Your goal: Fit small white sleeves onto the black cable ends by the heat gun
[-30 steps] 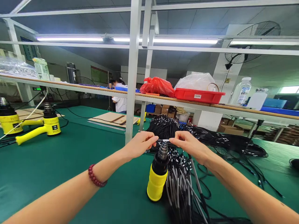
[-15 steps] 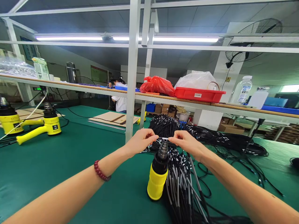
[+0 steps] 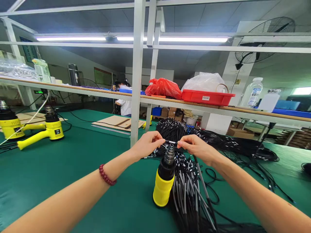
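A black cable (image 3: pixel 167 141) with a white sleeve (image 3: pixel 172 142) is stretched between my two hands. My left hand (image 3: pixel 148 142) pinches it at the left, and my right hand (image 3: pixel 194 147) pinches it to the right of the sleeve. Just below the sleeve is the metal nozzle of a yellow and black heat gun (image 3: pixel 164 187), standing upright on the green table. Behind and right of the gun lies a large bundle of black cables (image 3: pixel 188 191), many with grey sleeves and white tips.
Two more yellow heat guns (image 3: pixel 54 127) stand at the left. Flat boards (image 3: pixel 116 123) lie farther back. Across the table runs a shelf (image 3: pixel 97 91) with a red tray (image 3: pixel 207 97), a red bag (image 3: pixel 164 88) and bottles (image 3: pixel 254 92). A white post (image 3: pixel 137 81) rises before me.
My right hand has shifted slightly right, showing more black cable beside the white sleeve. The sleeve sits a little higher and tilts down to the right. Both hands keep their pinch.
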The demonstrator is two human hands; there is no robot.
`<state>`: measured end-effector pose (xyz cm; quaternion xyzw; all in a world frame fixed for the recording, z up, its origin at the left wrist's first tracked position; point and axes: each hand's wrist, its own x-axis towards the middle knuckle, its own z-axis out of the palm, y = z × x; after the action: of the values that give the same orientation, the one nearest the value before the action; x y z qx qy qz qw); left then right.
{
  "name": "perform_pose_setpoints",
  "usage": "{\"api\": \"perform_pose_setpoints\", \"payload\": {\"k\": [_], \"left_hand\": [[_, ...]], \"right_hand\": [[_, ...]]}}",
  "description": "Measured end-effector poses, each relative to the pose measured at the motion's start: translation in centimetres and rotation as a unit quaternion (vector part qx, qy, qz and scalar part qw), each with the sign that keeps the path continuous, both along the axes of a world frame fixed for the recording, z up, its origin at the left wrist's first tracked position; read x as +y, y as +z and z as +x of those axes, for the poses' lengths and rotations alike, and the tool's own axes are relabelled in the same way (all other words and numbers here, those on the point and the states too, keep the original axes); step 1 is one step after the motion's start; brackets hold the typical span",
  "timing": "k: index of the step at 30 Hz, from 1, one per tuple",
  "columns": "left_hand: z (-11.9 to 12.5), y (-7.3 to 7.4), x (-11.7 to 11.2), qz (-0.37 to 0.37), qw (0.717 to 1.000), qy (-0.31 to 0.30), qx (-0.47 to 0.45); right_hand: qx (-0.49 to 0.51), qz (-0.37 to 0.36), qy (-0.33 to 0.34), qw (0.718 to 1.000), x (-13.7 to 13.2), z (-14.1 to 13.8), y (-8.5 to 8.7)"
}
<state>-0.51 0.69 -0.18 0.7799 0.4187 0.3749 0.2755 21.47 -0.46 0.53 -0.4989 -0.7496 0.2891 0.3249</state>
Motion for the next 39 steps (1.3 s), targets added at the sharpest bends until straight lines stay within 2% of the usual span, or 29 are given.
{"api": "perform_pose_setpoints", "payload": {"k": [6, 12, 16, 21, 30, 34, 39], "left_hand": [[-0.02, 0.06, 0.15, -0.042, 0.997, -0.018, 0.058], [0.07, -0.07, 0.22, 0.014, 0.999, -0.005, 0.029], [0.29, -0.07, 0.14, 0.014, 1.000, 0.003, -0.001], [0.28, -0.30, 0.50, 0.019, 0.999, -0.007, -0.033], [0.04, 0.18, 0.04, -0.013, 0.999, -0.018, 0.036], [-0.10, -0.06, 0.05, -0.008, 1.000, -0.013, 0.014], [-0.18, -0.22, 0.23, -0.070, 0.997, -0.010, -0.014]], "right_hand": [[0.048, 0.004, 0.030, 0.998, -0.31, -0.35, -0.01], [0.046, 0.014, 0.003, 0.999, -0.25, -0.40, -0.04], [0.039, 0.022, -0.015, 0.999, -0.30, -0.26, 0.11], [-0.002, -0.008, -0.025, 1.000, -0.49, 0.03, 0.52], [0.039, -0.003, 0.012, 0.999, -0.60, 0.15, 0.54], [0.040, -0.010, 0.010, 0.999, -0.73, 0.01, 0.65], [0.038, -0.006, 0.025, 0.999, -0.88, 0.07, 0.69]]}}
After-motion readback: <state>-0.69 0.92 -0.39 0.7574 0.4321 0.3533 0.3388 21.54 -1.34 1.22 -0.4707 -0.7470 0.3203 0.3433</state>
